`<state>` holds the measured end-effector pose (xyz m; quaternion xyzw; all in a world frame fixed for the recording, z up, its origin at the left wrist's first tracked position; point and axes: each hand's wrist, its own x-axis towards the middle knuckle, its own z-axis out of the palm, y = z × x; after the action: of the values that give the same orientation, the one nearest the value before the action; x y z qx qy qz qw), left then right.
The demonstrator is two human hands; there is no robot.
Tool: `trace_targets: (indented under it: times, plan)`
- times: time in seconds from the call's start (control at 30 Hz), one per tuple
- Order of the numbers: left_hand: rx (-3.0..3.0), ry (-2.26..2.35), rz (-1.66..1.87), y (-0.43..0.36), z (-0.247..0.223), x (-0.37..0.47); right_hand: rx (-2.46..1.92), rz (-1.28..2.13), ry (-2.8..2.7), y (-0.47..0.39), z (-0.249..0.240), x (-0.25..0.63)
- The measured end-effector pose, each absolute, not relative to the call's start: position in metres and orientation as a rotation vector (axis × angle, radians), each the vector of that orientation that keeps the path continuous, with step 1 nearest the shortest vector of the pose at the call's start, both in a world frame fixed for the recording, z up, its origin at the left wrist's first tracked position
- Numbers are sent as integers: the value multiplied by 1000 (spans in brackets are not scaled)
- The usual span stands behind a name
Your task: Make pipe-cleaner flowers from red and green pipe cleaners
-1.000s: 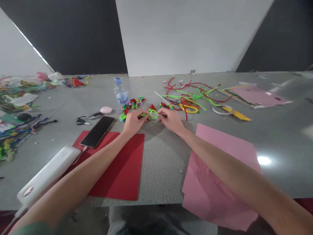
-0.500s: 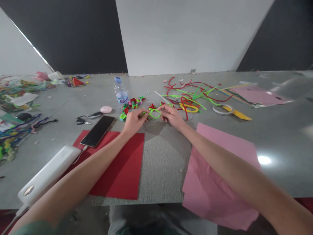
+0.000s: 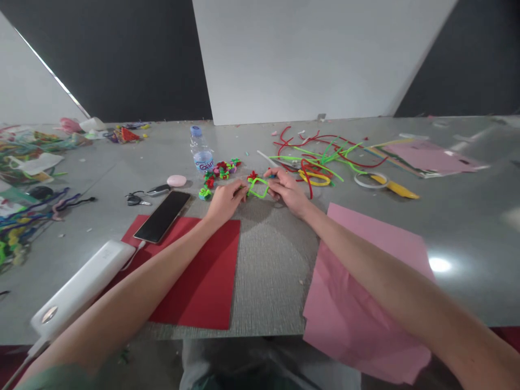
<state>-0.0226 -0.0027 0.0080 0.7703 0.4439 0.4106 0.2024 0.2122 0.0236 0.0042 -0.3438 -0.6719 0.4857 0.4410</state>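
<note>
Between my hands is a bright green pipe cleaner (image 3: 259,195) bent into a four-sided loop. My left hand (image 3: 226,200) pinches its left side with thumb and fingers. Its right side is pinched by my right hand (image 3: 287,192); the fingertips partly cover the ends. Just behind the loop lies a small red and green pipe-cleaner flower (image 3: 252,176). More such coloured flowers (image 3: 221,170) sit in a cluster beyond my left hand. Behind my right hand are yellow-handled scissors (image 3: 317,178), among loose red and green pipe cleaners (image 3: 320,154).
A water bottle (image 3: 201,151) stands behind the flowers. To the left lie a phone (image 3: 163,216), a white power bank (image 3: 83,292), keys (image 3: 138,200) and red paper (image 3: 199,276). On the right are pink paper (image 3: 377,249), a tape roll (image 3: 371,181) and a yellow cutter (image 3: 400,189).
The green loop has gone from a narrow, pointed eye shape to a wider, squarer one. My right hand has shifted slightly; both hands still hold the pipe cleaner.
</note>
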Motion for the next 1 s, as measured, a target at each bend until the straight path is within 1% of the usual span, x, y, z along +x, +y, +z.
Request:
trace_targets:
  times: [0.53, 1.0]
  plan:
    - [2160, 1193, 1136, -5, 11, -23, -849, 1133, -1726, 24, 3, 211]
    - [2184, 1145, 1068, -7, 11, -22, -818, 1152, -1754, 27, -1, 212]
